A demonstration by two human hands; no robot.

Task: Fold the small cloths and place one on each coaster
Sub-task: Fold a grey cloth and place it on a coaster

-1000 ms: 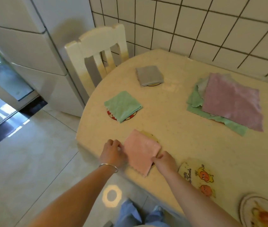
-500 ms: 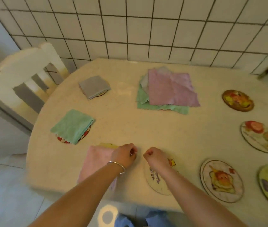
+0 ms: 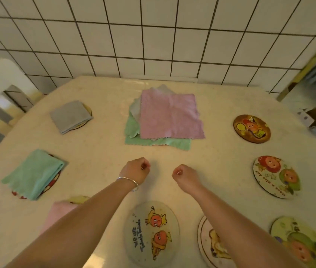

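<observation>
Nearest, we see bare coasters (image 3: 152, 233) on a cream table (image 3: 99, 151). Beyond, our left hand (image 3: 137, 169) and right hand (image 3: 185, 175) hover curled, holding nothing. Farther, unfolded cloths (image 3: 169, 117) lie stacked before a white tiled wall (image 3: 153, 39).

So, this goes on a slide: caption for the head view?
Both empty hands, left and right, hover curled before the unfolded cloth stack; three coasters covered.

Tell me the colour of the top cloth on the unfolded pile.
Pink top cloth, clearest in the head view.
</observation>
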